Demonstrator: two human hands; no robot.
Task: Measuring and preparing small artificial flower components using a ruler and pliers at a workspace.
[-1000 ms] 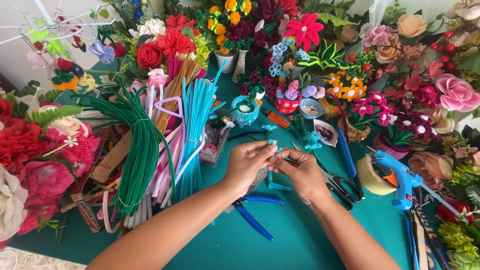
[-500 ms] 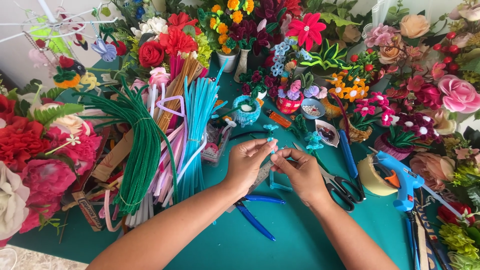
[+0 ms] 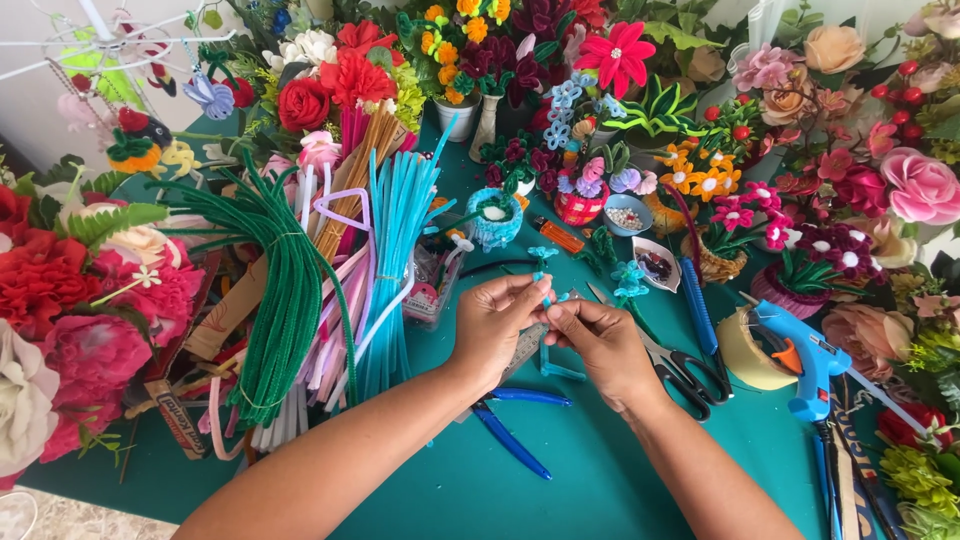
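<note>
Both hands [image 3: 550, 335] pinch a thin, fuzzy blue pipe cleaner [image 3: 548, 300].

Left hand [image 3: 497, 333] & right hand [image 3: 598, 340] bare, no sleeves, forearms uncovered, short nails

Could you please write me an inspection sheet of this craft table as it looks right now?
Surface: green table, crowded along its edges.
Job's things: small light-blue pipe-cleaner piece, pinched between both hands.
Clutter: green pipe-cleaner bundle, light-blue bundle, blue-handled pliers, black scissors, blue glue gun, tape roll.
Hands: left hand and right hand meet at the fingertips.
Cables: nothing seen.
Surroundings: handmade flowers in pots and piles ring the table.
</note>
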